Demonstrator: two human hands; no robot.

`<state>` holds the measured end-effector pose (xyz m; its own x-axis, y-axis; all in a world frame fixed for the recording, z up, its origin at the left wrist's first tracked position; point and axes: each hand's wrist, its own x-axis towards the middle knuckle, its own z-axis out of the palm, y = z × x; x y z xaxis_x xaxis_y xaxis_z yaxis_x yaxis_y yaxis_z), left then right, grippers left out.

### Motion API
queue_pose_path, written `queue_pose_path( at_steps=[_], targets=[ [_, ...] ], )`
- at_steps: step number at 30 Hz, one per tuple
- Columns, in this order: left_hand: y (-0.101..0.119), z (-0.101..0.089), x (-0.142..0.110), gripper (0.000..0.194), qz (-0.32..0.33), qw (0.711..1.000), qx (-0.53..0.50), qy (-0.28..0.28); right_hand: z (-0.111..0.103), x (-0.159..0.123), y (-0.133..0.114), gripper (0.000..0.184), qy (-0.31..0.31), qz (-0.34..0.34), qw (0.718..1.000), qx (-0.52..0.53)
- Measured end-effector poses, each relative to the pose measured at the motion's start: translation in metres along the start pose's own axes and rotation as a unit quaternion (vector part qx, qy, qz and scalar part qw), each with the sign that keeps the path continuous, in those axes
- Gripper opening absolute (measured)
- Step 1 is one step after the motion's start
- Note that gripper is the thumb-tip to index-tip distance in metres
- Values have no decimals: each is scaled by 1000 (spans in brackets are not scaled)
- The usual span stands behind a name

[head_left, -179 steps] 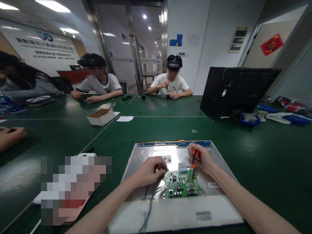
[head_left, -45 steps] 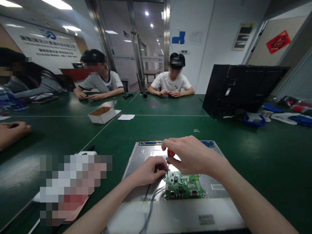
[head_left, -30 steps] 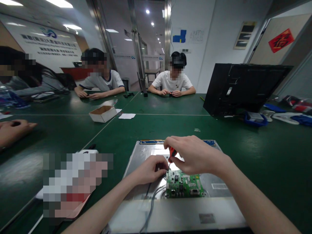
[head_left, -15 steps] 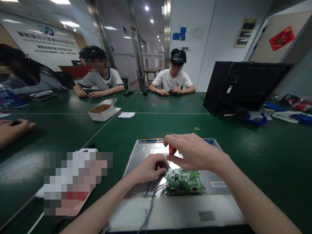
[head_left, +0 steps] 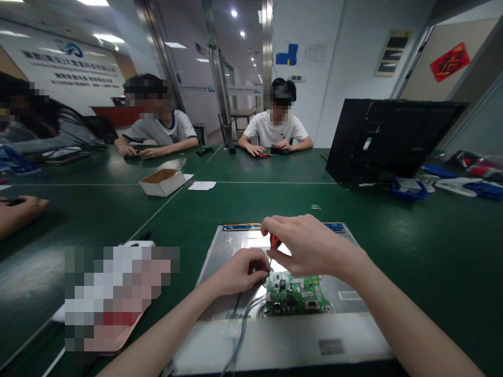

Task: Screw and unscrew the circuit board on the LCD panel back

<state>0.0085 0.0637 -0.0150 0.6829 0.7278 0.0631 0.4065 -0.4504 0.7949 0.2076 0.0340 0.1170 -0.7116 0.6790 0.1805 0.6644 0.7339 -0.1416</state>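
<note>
A silver display panel (head_left: 283,340) lies back side up on the table before me. On it sits a green circuit board (head_left: 296,296), with grey cables (head_left: 244,332) running off its left side. My right hand (head_left: 314,246) grips a red and black screwdriver (head_left: 275,241) from above, its shaft pointing down to the board's upper left corner. Close beside the tip, my left hand (head_left: 245,271) has thumb and fingers pinched together; whether they hold a screw or steady the shaft is hidden.
Left of the panel lie a white and pink object (head_left: 118,303), blurred out, and a cable. Farther off stand an open white box (head_left: 163,180) and a paper slip (head_left: 201,185). A large black monitor (head_left: 389,141) stands at the right. Several people sit around the green table (head_left: 251,201).
My hands keep almost the same place, with the screwdriver still upright at the board's corner. The view has shifted slightly. The person opposite has lowered and parted their hands.
</note>
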Motion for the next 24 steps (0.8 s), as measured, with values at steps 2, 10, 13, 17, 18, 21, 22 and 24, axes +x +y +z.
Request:
queue_pose_path(
  at_steps=[2,10,13,17,18,21,22,24],
  targets=[
    [0,0,0,8,2,1000,-1,-1,0,-1,0,18,-4,-7,1000,3],
    [2,0,-1,7,0,1000,4,5,5,2,3,12,11,23,999,-40],
    [0,0,0,8,3,1000,4,5,2,0,3,14,0,18,1000,-16],
    [0,0,0,9,6,1000,2,0,-1,-2,1,15,-1,-1,1000,-4],
    [0,0,0,9,7,1000,2,0,0,-2,1,14,2,-3,1000,-8],
    [1,0,-1,9,9,1000,0,4,2,0,1,11,7,3,1000,-18],
    [1,0,-1,9,10,1000,-1,5,2,1,1,10,7,9,1000,-22],
    [0,0,-1,10,12,1000,-2,6,3,2,2,11,5,18,999,-29]
  ],
)
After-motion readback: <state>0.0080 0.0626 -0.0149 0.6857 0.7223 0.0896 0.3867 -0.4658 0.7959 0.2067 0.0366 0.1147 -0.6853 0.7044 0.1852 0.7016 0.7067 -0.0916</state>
